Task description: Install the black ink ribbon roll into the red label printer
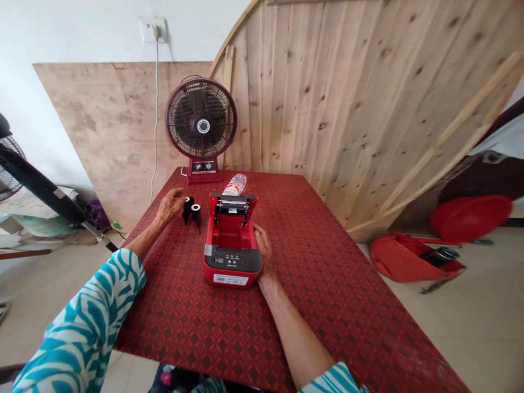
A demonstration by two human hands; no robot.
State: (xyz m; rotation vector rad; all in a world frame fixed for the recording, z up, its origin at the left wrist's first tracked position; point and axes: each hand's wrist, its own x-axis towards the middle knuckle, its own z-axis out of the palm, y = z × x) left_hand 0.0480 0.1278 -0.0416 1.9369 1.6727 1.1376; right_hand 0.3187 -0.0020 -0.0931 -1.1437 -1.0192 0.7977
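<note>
A small red printer [231, 248] with a dark grey front panel sits on the red patterned tablecloth [327, 273], its lid tipped open toward the back and its inner bay bare. My right hand [263, 245] rests against the printer's right side, fingers curled along the casing. My left hand [171, 204] is just left of a black roll holder [192, 212] with white ends. The fingers are loosely curled and touch or nearly touch it; contact is unclear. A clear plastic bottle [235, 184] lies behind the printer.
A dark red table fan [201, 126] stands at the table's far edge, its cord running up to a wall socket [154, 28]. Wooden boards lean against the wall behind. Red plastic basins [470, 215] and a dustpan [403, 259] lie on the floor at right. A black stand [41, 188] crosses at left.
</note>
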